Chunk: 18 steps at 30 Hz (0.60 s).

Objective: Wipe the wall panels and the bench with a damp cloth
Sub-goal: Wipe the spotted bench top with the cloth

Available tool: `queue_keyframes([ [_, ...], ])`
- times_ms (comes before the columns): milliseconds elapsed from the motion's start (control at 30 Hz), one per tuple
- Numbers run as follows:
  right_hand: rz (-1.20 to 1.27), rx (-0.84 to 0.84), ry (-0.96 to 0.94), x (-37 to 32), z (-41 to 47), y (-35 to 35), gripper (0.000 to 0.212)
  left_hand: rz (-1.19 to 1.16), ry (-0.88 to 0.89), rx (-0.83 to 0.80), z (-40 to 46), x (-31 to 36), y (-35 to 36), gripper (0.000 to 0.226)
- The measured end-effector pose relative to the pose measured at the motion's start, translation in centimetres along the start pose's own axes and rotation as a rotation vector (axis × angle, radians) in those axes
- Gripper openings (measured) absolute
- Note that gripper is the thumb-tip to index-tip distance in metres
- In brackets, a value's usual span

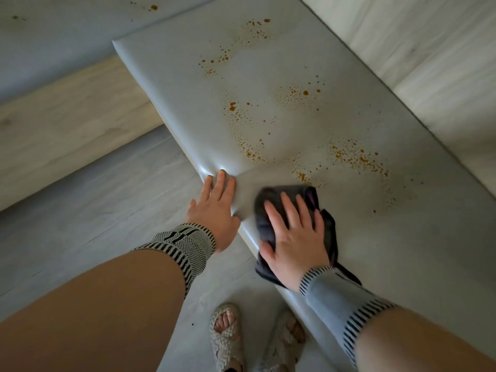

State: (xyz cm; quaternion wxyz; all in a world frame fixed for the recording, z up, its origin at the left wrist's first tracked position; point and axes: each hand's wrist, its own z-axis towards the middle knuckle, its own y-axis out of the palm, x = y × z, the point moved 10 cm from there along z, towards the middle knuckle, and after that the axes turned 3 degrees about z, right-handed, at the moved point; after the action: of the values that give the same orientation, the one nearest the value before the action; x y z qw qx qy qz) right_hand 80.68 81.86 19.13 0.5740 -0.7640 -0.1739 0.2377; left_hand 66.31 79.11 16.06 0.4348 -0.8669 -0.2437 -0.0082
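A grey padded bench (188, 84) runs from the lower right up to the top middle, speckled with orange-brown stains (354, 157). My right hand (292, 234) lies flat with spread fingers on a dark grey cloth (326, 218), pressing it onto the bench near its front edge. My left hand (214, 205) rests with straight fingers on the bench's front edge, denting the padding. Pale wood-look wall panels (429, 63) stand behind the bench at the right.
Grey floor (94, 205) lies left of the bench, with a pale wooden strip (67, 116) and more grey surface with a few brown spots (153, 7) at the top left. My feet in woven sandals (225, 334) stand close to the bench front.
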Motion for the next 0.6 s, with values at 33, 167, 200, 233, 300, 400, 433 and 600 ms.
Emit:
queue_keyframes([
  [33, 0.004, 0.013, 0.017, -0.8, 1.6, -0.1, 0.071, 0.009, -0.004, -0.002, 0.0, 0.0, -0.1, 0.078],
  [167, -0.004, 0.02, -0.098, -1.3, 0.8, -0.1, 0.071, 0.062, -0.041, -0.008, -0.4, 0.6, -0.4, 0.075],
  [200, 0.002, 0.006, -0.161, -0.7, -1.0, 0.0, 0.069, 0.083, -0.058, 0.0, -0.6, 1.0, -0.6, 0.075],
  [233, -0.011, 0.005, -0.205, 0.5, -3.1, 0.1, 0.065, 0.106, -0.079, 0.013, -0.9, 1.3, -0.8, 0.076],
  [300, -0.037, 0.033, -0.141, 5.2, -5.7, 0.0, 0.06, 0.157, -0.11, 0.035, -1.4, 2.4, -1.3, 0.079],
  [400, 0.093, 0.131, 0.318, 11.5, -5.5, -0.7, 0.059, 0.28, 0.034, 0.004, -1.9, 6.9, -1.3, 0.084],
  [433, 0.144, 0.134, 0.457, 11.9, -5.3, -0.6, 0.063, 0.289, 0.095, -0.027, -1.8, 8.8, -0.8, 0.087],
  [600, 0.04, 0.088, -0.016, 8.2, -3.9, -1.1, 0.082, 0.315, 0.074, -0.199, -0.6, 12.1, 1.7, 0.133],
])
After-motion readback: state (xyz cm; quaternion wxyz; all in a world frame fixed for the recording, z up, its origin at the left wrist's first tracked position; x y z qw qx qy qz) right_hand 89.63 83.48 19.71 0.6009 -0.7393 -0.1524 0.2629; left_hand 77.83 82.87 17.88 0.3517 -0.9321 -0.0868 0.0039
